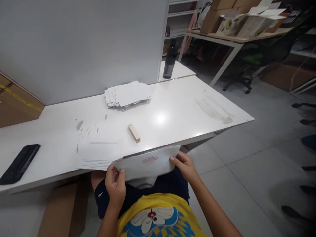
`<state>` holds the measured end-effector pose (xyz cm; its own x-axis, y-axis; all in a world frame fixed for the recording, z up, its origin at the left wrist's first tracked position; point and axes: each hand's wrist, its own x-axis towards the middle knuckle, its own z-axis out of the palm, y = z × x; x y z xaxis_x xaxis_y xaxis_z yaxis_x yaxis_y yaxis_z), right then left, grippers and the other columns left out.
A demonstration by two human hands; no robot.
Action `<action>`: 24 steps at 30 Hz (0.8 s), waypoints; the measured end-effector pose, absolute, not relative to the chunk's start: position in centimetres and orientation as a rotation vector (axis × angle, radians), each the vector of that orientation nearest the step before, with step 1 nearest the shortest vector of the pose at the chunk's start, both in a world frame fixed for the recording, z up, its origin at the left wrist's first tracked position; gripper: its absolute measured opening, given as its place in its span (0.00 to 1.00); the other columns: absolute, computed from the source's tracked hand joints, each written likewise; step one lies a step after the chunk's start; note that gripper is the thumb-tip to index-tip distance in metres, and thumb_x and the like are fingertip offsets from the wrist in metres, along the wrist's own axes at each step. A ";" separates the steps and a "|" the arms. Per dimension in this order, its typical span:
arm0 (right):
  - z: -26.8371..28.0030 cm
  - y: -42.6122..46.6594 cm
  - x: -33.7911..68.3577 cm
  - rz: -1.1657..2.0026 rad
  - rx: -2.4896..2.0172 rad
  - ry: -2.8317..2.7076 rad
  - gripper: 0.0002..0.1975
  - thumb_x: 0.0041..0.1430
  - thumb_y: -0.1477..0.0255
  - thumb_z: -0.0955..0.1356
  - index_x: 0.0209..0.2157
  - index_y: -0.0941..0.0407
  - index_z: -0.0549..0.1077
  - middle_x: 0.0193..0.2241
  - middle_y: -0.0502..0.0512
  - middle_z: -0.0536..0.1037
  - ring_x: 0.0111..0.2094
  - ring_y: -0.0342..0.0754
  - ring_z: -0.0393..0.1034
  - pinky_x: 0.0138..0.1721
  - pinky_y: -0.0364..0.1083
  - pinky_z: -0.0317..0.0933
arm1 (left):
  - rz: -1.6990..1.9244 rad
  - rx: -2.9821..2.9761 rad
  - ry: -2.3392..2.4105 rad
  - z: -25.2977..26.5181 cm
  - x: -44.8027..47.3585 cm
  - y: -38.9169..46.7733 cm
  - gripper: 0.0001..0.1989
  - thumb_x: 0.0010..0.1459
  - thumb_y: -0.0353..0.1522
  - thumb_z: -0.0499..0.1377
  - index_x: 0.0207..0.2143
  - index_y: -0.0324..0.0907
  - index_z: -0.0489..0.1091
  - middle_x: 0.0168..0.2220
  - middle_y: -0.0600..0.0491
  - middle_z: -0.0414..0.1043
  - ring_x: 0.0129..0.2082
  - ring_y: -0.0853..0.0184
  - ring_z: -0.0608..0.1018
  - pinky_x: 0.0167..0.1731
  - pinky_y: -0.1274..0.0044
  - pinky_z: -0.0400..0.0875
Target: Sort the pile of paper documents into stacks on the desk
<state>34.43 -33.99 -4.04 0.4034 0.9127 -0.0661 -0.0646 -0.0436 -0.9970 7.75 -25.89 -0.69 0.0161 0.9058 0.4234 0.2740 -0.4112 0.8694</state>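
Note:
Both of my hands hold one pale envelope-like paper (pixel 148 166) over my lap, just off the table's front edge. A reddish stamp with small print shows near its upper middle. My left hand (pixel 116 182) pinches its left end, thumb on the near face. At the right end, my right hand (pixel 184 164) grips it the same way. On the table beyond lies a small cream stapler (pixel 134 133). A printed sheet (pixel 96 158) lies flat by the table edge, partly behind my left hand. Farther back rests an uneven stack of white papers (pixel 128 94).
The white table (pixel 177 108) has grey smudges and meets an upright panel (pixel 81 46). A black device (pixel 19 164) lies at far left near a cardboard box (pixel 19 102). A dark bottle (pixel 170 61) stands at the back. Boxes (pixel 256 24) sit on another table.

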 end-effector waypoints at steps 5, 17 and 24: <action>-5.2 -34.8 37.2 1.060 -1.501 -0.718 0.22 0.51 0.55 0.73 0.42 0.56 0.79 0.30 0.54 0.81 0.30 0.54 0.74 0.29 0.48 0.68 | 1.279 1.739 1.266 -2.5 6.5 -28.3 0.11 0.65 0.31 0.54 0.48 0.43 0.72 0.33 0.51 0.76 0.28 0.68 0.79 0.28 0.77 0.77; 0.1 -28.6 42.6 0.955 -1.697 -0.924 0.15 0.51 0.61 0.71 0.37 0.56 0.79 0.33 0.55 0.81 0.34 0.53 0.74 0.31 0.47 0.65 | 0.998 2.637 1.041 0.5 13.5 -22.5 0.25 0.66 0.29 0.49 0.65 0.37 0.58 0.61 0.39 0.67 0.62 0.53 0.69 0.56 0.60 0.70; -0.2 -27.9 43.4 0.949 -1.689 -0.881 0.16 0.49 0.60 0.71 0.36 0.57 0.78 0.32 0.55 0.79 0.32 0.51 0.72 0.30 0.46 0.64 | 1.072 2.763 1.019 -1.4 14.7 -20.0 0.25 0.63 0.22 0.48 0.61 0.40 0.65 0.57 0.44 0.73 0.64 0.53 0.67 0.54 0.59 0.69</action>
<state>43.37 -27.90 -0.20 0.4339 0.8808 -0.1894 0.1242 -0.2667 -0.9557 14.68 -20.02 -1.35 0.5546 0.5762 0.6003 0.5707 -0.7884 0.2296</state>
